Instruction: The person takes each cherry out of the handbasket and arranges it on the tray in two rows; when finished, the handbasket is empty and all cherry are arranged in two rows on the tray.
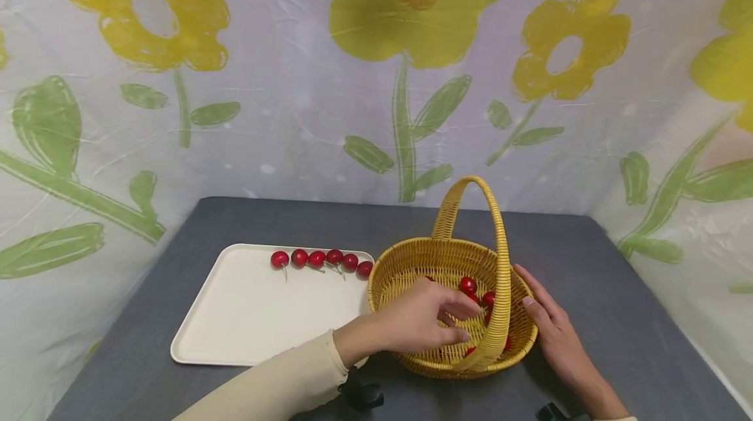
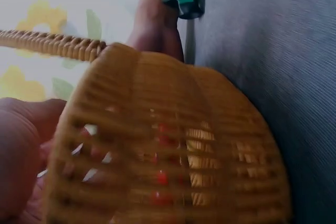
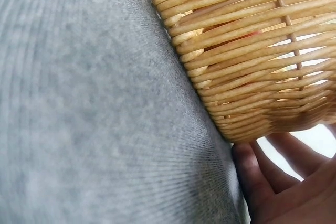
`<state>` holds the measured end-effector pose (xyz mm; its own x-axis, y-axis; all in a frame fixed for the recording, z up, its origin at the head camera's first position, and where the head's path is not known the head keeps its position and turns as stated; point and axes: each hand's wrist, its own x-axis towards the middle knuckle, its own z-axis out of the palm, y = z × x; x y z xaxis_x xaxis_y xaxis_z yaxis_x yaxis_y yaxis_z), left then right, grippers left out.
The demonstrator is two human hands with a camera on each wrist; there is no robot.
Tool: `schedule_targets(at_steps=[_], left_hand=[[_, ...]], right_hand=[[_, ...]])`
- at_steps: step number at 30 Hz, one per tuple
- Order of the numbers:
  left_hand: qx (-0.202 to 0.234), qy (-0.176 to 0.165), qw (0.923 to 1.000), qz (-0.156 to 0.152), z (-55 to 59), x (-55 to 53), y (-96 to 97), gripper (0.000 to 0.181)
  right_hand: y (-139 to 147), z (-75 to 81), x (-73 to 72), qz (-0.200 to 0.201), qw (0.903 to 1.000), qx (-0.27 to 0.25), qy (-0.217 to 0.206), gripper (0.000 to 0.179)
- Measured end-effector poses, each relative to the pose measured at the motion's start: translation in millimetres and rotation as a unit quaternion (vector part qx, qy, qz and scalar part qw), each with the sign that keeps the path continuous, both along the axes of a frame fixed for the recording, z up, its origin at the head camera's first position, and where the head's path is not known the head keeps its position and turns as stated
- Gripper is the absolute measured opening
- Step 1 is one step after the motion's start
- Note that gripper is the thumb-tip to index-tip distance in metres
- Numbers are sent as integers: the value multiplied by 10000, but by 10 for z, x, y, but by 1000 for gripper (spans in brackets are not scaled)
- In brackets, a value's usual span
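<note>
A yellow wicker basket (image 1: 406,248) with a tall arched handle stands on the table with several red cherries (image 1: 468,285) inside. My left hand (image 1: 420,319) reaches in over its near rim, thumb and fingers apart with nothing visible between them, above the cherries. Against the basket's right outer wall rests my right hand (image 1: 555,336), fingers extended along it; the right wrist view shows these fingers (image 3: 257,177) touching the weave. To the left lies a cream tray (image 1: 253,316), with a row of several cherries (image 1: 299,258) along its far edge.
The dark grey table (image 1: 317,218) carries the tray and the basket side by side. A flower-printed cloth (image 1: 282,114) hangs behind and along both sides. The basket's handle (image 1: 502,277) arches up just right of my left fingers.
</note>
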<state>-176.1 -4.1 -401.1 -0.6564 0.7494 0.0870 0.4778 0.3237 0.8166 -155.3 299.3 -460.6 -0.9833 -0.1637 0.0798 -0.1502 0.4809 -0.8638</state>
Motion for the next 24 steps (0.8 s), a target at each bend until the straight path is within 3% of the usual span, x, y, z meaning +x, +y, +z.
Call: schedule_targets(at_steps=[4,6,10,13,17,24], left_hand=[[-605,735,9954,-127,-32,-19,182,31],[-952,1273,9870,-245,-74,-24,242,29],[-1385,1891,9702,-608,-160,-28,295,26],[-1459,2040,9650,-766,-195,-36,304,24],[-1468,2183,9621,-723,-204,-44,305,23],[-1297,1914,9676,-1013,-209,-61,300,26]], right_hand=[[12,-6,-9,61,9999,-50,102,52],[16,-10,-10,73,9999,-46,109,52],[21,-11,0,49,10000,15,19,52],[21,-4,7,23,10000,44,-20,52],[20,-1,5,24,10000,59,7,52],[23,-6,-12,1,10000,80,-40,53]])
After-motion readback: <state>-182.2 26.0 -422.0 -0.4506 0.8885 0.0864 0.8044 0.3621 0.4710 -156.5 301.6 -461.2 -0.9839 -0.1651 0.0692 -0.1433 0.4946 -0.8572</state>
